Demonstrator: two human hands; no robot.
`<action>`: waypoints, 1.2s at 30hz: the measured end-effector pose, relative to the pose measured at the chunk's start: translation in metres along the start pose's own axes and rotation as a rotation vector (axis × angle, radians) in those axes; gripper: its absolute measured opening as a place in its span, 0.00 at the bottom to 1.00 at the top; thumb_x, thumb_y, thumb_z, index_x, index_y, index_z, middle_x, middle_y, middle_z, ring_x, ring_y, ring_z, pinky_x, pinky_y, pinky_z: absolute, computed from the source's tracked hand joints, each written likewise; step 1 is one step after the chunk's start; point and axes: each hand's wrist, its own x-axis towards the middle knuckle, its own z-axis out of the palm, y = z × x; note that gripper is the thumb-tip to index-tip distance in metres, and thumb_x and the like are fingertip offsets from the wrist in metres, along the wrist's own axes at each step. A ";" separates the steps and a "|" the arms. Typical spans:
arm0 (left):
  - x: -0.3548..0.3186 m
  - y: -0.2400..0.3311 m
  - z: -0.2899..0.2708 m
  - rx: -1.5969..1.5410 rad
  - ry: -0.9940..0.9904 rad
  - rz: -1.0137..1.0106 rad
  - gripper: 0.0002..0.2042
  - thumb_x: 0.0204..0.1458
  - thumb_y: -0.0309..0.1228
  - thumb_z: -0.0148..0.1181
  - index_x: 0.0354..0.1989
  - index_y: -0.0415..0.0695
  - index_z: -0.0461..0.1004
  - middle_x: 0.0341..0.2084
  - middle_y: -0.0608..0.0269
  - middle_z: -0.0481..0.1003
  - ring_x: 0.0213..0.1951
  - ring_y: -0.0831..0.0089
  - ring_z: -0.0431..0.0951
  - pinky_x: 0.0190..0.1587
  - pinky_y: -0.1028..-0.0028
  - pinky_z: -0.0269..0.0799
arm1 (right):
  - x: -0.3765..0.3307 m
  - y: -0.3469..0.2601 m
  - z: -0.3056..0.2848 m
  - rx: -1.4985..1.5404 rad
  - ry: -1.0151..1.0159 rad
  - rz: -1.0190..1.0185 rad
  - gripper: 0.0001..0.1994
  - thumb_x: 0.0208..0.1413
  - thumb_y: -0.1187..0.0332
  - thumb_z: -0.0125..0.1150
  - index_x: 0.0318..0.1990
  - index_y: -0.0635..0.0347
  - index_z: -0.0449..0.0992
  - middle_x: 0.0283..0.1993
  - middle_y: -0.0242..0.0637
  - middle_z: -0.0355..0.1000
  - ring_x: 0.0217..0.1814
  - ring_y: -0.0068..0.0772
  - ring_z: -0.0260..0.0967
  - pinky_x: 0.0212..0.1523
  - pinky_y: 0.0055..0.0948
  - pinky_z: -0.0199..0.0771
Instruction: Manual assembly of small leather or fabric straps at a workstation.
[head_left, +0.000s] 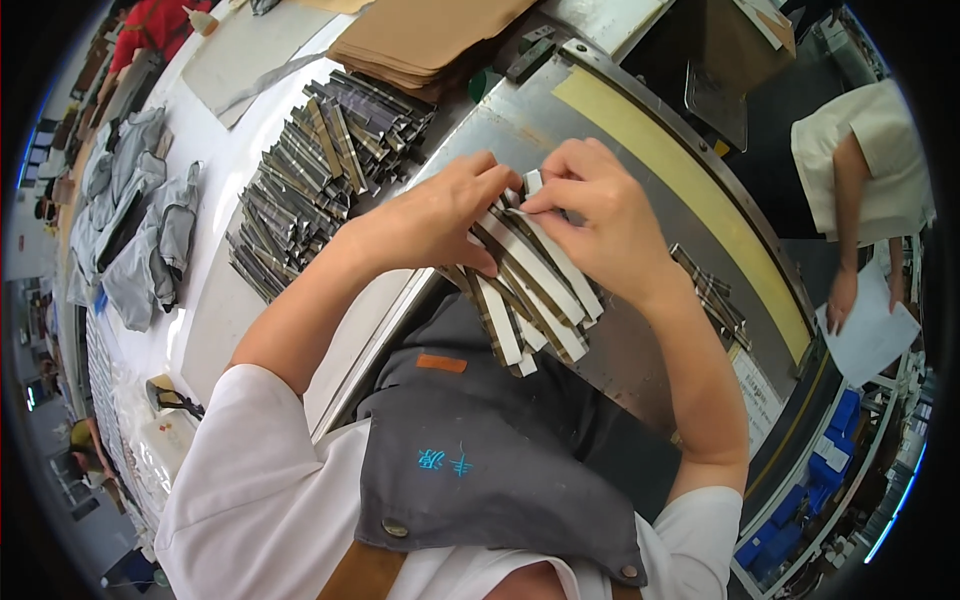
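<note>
My left hand (430, 215) is closed around the upper end of a bundle of plaid fabric strips with white backing (535, 285). The strips fan out downward over the edge of the metal worktop, above my grey apron. Thumb and index finger of my right hand (605, 215) pinch together at the top end of one strip, right beside the left fingertips. The exact ends between the fingers are partly hidden. To the left of my left arm lies a large heap of similar dark plaid strips (300, 190), and a smaller group of strips (710, 295) rests beyond my right forearm.
A stack of brown paper sheets (425, 45) stands at the far side of the table. Grey garments (140, 210) lie at the left. A curved yellow band (700, 205) runs along the metal worktop. On the right, another person holds a white sheet (870, 325) near blue bins (830, 455).
</note>
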 end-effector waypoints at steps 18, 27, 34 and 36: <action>0.044 0.039 -0.016 0.191 0.259 0.203 0.33 0.38 0.32 0.75 0.54 0.40 0.67 0.46 0.53 0.69 0.47 0.57 0.73 0.48 0.65 0.72 | -0.136 0.094 -0.087 0.628 0.975 0.620 0.16 0.58 0.83 0.54 0.53 0.66 0.66 0.45 0.41 0.69 0.44 0.30 0.71 0.54 0.30 0.77; 0.158 0.045 0.081 0.565 0.070 0.465 0.33 0.55 0.51 0.56 0.57 0.31 0.66 0.60 0.46 0.65 0.63 0.52 0.61 0.64 0.61 0.59 | -0.123 0.080 -0.050 -0.636 0.480 0.638 0.15 0.50 0.76 0.58 0.48 0.65 0.77 0.57 0.43 0.64 0.61 0.52 0.55 0.61 0.43 0.59; 0.161 0.049 0.077 0.526 0.116 0.414 0.31 0.55 0.49 0.56 0.57 0.33 0.66 0.60 0.46 0.64 0.63 0.51 0.61 0.63 0.59 0.59 | -0.121 0.075 -0.049 -0.571 0.306 0.519 0.18 0.56 0.73 0.56 0.55 0.65 0.71 0.61 0.42 0.65 0.66 0.45 0.59 0.63 0.44 0.60; 0.164 0.046 0.080 0.532 0.137 0.430 0.31 0.55 0.49 0.56 0.57 0.33 0.66 0.60 0.46 0.64 0.63 0.50 0.61 0.62 0.59 0.59 | -0.121 0.073 -0.050 -0.631 0.247 0.536 0.19 0.58 0.70 0.55 0.57 0.66 0.70 0.63 0.42 0.64 0.67 0.46 0.57 0.63 0.43 0.60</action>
